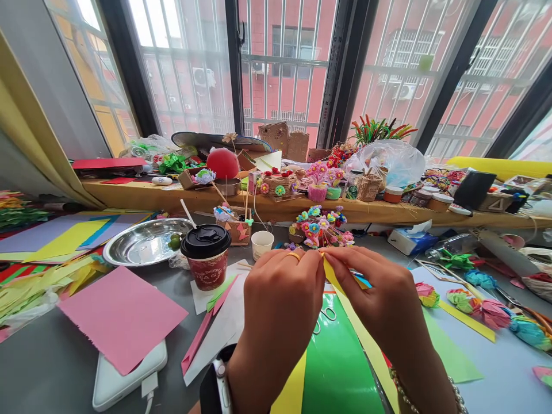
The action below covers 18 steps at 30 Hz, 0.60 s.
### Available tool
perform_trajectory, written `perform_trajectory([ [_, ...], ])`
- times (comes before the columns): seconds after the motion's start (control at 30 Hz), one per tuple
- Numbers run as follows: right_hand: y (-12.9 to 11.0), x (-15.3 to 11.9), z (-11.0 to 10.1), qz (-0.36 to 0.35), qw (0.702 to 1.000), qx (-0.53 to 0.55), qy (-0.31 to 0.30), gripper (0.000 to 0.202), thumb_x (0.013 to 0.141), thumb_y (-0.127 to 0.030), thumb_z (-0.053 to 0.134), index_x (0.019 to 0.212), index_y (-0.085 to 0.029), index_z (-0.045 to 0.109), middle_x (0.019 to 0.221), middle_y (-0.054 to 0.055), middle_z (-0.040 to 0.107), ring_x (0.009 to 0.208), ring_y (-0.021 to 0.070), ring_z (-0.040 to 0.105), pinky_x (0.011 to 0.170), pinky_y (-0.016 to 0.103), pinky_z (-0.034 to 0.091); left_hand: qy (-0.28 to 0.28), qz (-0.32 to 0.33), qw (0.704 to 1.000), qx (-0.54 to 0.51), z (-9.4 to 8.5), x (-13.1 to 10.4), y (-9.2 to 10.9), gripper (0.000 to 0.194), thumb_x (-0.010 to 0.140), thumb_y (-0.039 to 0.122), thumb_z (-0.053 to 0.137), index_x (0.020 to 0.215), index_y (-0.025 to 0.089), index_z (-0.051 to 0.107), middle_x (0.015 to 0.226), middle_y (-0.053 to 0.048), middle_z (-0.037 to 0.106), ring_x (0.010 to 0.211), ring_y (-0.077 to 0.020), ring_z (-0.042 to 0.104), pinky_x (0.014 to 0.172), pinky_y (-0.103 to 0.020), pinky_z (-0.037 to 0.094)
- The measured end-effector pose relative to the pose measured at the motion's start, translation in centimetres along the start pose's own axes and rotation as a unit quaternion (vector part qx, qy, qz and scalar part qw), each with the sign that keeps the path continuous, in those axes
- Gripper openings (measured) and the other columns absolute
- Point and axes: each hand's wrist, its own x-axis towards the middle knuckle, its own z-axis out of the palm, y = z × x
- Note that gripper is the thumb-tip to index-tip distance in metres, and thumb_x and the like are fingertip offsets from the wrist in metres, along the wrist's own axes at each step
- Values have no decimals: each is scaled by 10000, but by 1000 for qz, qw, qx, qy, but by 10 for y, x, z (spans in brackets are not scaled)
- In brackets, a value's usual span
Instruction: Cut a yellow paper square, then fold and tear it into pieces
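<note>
My left hand (282, 290) and my right hand (379, 287) meet above the middle of the desk, fingertips together. Between them they pinch a piece of yellow paper (331, 275); much of it is hidden by my fingers. Below lies a glossy green sheet (340, 359), with the looped handles of scissors (328, 314) on it. A yellow sheet (290, 391) shows under my left wrist. To the left, folded pink and green paper strips (207, 325) rest on white paper (235, 315).
A lidded coffee cup (207, 261) stands left of my hands, before a metal plate (142, 244) and near a paper cup (262, 244). Pink paper (125, 319) lies over a white power bank (125, 379). Paper flowers (494, 313) lie at right; a crowded windowsill ledge (172, 198) runs behind.
</note>
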Motion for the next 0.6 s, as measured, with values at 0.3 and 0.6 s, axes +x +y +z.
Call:
perform_trajectory([
  [0.3,-6,-3,4,-11,998,-35,48,140,771,-147,517,806,-141,653,768,59,701,705,181,634,651,276,477,4,-14,1000,1,1,-2,1,151,762,200,512,641,206,602,547,6,606,535,-165,545,538,-275,360],
  [0.6,-3,-1,2,-5,999,-27,27,153,781,-157,509,825,-145,655,789,53,697,726,177,625,677,276,465,-26,-21,999,-27,1,2,-4,143,766,208,515,686,208,633,579,0,635,557,-177,568,539,-280,369],
])
